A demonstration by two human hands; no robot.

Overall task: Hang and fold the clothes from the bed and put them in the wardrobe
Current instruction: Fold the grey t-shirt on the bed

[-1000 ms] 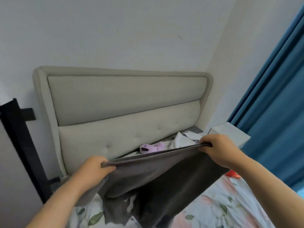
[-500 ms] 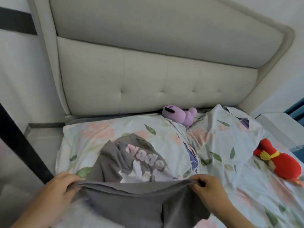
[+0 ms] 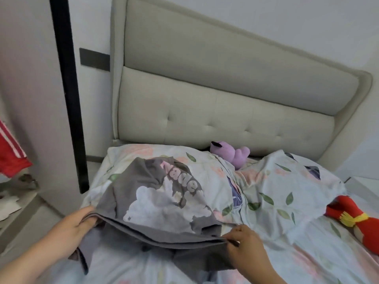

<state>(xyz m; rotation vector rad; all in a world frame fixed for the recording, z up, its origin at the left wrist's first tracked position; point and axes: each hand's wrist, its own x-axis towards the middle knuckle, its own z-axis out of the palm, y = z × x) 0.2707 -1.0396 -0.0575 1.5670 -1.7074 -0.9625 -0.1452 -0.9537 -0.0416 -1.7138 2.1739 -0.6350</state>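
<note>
A grey T-shirt (image 3: 155, 193) with a pale cloud print and pink lettering lies on the floral bed sheet (image 3: 276, 201), its upper part draped over the left pillow. My left hand (image 3: 75, 224) grips the left end of its doubled hem edge. My right hand (image 3: 244, 242) pinches the right end of the same edge, low over the mattress. The shirt's lower part is bunched under that edge between my arms.
A padded beige headboard (image 3: 205, 103) backs the bed. A purple plush toy (image 3: 231, 152) sits between the pillows, and a red plush toy (image 3: 352, 216) lies at the right. A black-edged wardrobe panel (image 3: 69, 99) stands left, with red clothing (image 3: 10, 154) beyond it.
The shirt came down from held up in the air onto the bed. Both hands lowered with the hem, and the printed front now spreads over the left pillow.
</note>
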